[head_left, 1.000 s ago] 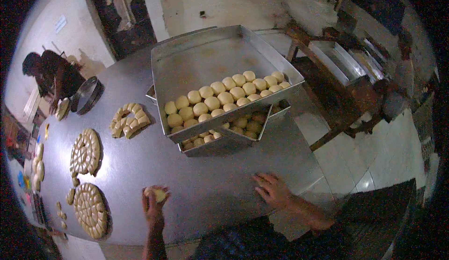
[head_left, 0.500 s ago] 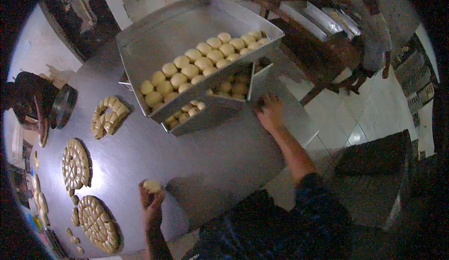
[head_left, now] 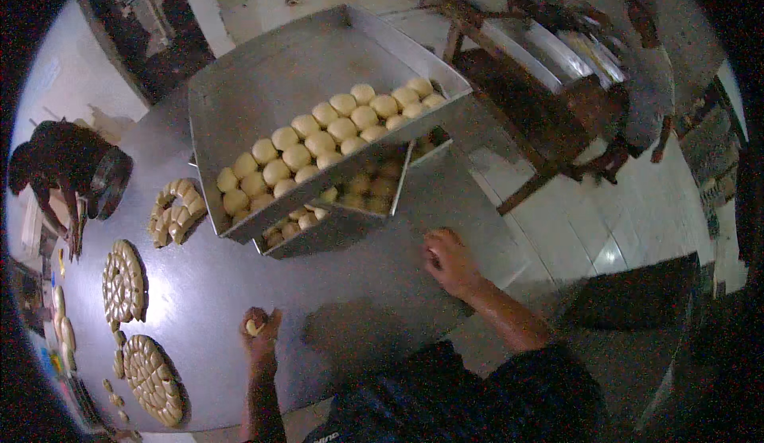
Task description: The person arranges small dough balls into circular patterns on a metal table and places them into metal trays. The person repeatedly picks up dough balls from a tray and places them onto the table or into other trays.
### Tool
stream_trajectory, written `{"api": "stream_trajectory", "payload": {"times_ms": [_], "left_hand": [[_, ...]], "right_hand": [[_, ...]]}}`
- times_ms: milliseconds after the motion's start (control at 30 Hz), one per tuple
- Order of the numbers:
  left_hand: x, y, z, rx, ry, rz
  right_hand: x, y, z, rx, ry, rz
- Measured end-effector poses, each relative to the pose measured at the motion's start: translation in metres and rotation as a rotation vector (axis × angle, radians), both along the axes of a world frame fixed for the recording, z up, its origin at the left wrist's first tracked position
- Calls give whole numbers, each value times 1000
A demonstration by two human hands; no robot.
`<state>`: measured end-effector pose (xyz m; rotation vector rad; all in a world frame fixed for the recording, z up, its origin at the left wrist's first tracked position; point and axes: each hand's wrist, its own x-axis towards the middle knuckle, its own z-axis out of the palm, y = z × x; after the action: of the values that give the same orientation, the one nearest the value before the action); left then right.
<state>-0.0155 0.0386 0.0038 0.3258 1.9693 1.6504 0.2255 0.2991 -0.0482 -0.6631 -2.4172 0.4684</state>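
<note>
My left hand [head_left: 261,346] is raised near the table's front edge, its fingers wrapped round a small piece of pale dough [head_left: 255,327]. Further right, my right hand [head_left: 454,264] is low over the metal table with its fingers curled under, so whatever is in or beneath them is hidden. Beyond both hands, a large metal tray [head_left: 263,85] sits at an angle on top of other trays. Rows of round dough balls [head_left: 320,142] fill its near side, and more dough balls [head_left: 370,192] show in the trays underneath.
On the left of the table [head_left: 318,276] lie two dough discs cut into pieces [head_left: 153,379] and a smaller dough ring [head_left: 177,212]. A co-worker [head_left: 60,160] leans over the far left edge beside a round dark pan [head_left: 111,182]. Another person stands by a wooden rack [head_left: 517,117] at far right.
My right hand has come nearer from beside the stacked trays, its fingers now curled. My left hand has closed further round the dough piece. The left co-worker's arms have shifted.
</note>
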Motion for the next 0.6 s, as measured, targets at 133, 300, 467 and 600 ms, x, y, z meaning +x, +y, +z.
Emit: {"api": "stream_trajectory", "payload": {"times_ms": [133, 300, 467, 600], "left_hand": [[-6, -14, 8, 35, -23, -67], [11, -24, 16, 135, -75, -65], [14, 15, 23, 223, -37, -185], [1, 6, 48, 215, -110, -226]], "right_hand": [[27, 51, 25, -483, -149, -177], [-53, 96, 173, -702, 626, -47], [-125, 229, 192, 23, 360, -262], [-141, 160, 195, 71, 382, -356]]}}
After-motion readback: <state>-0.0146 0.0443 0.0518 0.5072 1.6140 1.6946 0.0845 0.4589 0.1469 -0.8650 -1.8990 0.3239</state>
